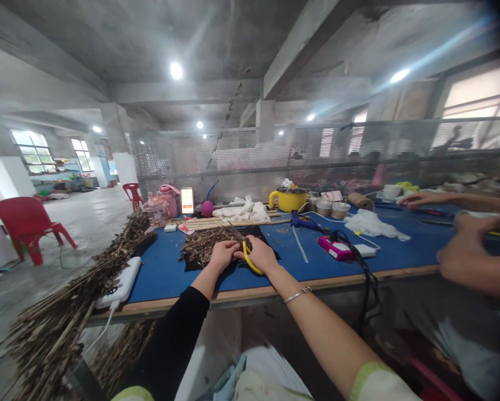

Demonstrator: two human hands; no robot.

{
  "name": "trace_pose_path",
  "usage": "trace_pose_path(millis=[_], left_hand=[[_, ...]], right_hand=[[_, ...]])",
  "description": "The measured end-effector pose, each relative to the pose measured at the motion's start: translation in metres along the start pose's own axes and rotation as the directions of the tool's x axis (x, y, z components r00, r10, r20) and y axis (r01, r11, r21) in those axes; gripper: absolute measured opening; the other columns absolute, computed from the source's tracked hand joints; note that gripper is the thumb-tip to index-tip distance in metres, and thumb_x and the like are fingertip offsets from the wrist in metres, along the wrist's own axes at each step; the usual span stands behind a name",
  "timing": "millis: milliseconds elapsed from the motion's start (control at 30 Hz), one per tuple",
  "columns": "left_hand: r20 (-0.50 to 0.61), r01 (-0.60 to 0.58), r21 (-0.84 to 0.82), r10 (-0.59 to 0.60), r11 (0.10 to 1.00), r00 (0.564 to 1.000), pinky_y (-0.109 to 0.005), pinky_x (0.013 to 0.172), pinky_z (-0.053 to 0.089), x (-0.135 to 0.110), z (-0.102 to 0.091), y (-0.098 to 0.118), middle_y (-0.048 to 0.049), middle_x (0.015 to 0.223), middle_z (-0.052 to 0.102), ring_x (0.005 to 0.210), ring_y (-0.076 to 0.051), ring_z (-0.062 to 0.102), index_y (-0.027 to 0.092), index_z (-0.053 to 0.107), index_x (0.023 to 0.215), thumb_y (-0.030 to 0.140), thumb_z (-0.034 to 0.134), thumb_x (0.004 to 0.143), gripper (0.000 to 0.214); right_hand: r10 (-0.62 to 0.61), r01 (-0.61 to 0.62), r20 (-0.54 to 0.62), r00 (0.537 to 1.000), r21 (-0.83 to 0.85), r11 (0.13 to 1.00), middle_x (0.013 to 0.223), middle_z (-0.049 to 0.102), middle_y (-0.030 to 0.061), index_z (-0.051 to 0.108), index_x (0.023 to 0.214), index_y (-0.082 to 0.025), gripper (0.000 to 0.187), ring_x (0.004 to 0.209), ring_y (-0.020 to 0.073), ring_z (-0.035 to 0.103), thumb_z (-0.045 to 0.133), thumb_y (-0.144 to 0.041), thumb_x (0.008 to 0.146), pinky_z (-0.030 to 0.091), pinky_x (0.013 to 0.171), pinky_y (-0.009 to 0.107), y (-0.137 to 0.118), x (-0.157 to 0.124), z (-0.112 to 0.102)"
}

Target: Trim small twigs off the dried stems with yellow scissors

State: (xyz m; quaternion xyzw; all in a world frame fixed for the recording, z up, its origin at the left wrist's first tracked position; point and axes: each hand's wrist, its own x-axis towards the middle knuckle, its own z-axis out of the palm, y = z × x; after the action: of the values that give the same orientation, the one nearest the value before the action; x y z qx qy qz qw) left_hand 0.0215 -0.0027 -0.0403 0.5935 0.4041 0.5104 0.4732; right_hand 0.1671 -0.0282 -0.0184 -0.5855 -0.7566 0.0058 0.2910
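Observation:
My right hand (260, 253) is closed around a pair of scissors with yellow handles (253, 266); their dark blades point away from me. Close beside it, my left hand (224, 252) has its fingers pressed together at the edge of a heap of dry brown plant stems (203, 242). What the left fingertips pinch is too small to make out. The heap lies on a black cloth (193, 264) spread over the blue table (287, 267), and both hands are just above the cloth.
Bundled dried stalks (61, 301) overhang the table's left end, beside a white power strip (122, 284). A glue gun (304, 221), a magenta box (334, 248) and black cables lie to the right. Behind stands a yellow pot (289, 199). Another person's hands (467, 245) are at the far right.

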Motion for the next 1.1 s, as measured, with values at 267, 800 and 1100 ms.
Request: trace_pose_path(millis=[267,800,1100], left_hand=[[-0.023,0.053,-0.048,-0.054,0.997,0.998,-0.017,0.038,0.03,0.0,0.002,0.002,0.0008,0.049,0.055,0.038,-0.004,0.039,0.01,0.066,0.079,0.031,0.063,0.063,0.026],[-0.061,0.059,-0.124,-0.067,0.991,0.996,-0.02,0.055,0.045,-0.005,0.005,0.013,-0.0044,0.066,0.066,0.056,-0.011,0.057,0.011,0.066,0.071,0.022,0.061,0.065,0.013],[-0.011,0.038,-0.148,-0.04,0.988,0.999,-0.02,0.056,0.045,-0.006,0.004,0.013,-0.0038,0.067,0.065,0.058,-0.01,0.057,0.011,0.066,0.074,0.02,0.058,0.068,0.013]], right_hand=[[0.05,-0.048,0.039,0.998,-0.053,0.997,0.088,0.062,0.0069,0.051,0.103,-0.023,0.058,0.084,0.0229,0.058,0.054,-0.065,0.063,0.038,0.065,0.027,-0.004,-0.001,-0.003],[-0.05,0.051,0.022,0.998,-0.019,0.999,0.1,0.058,0.0089,0.046,0.11,-0.02,0.067,0.095,0.0227,0.053,0.059,-0.062,0.06,0.037,0.077,0.03,0.0,0.001,0.002],[-0.052,0.052,0.015,0.999,-0.017,0.999,0.101,0.057,0.0082,0.046,0.111,-0.02,0.065,0.096,0.0223,0.052,0.06,-0.06,0.061,0.038,0.078,0.029,0.001,0.001,0.003]])
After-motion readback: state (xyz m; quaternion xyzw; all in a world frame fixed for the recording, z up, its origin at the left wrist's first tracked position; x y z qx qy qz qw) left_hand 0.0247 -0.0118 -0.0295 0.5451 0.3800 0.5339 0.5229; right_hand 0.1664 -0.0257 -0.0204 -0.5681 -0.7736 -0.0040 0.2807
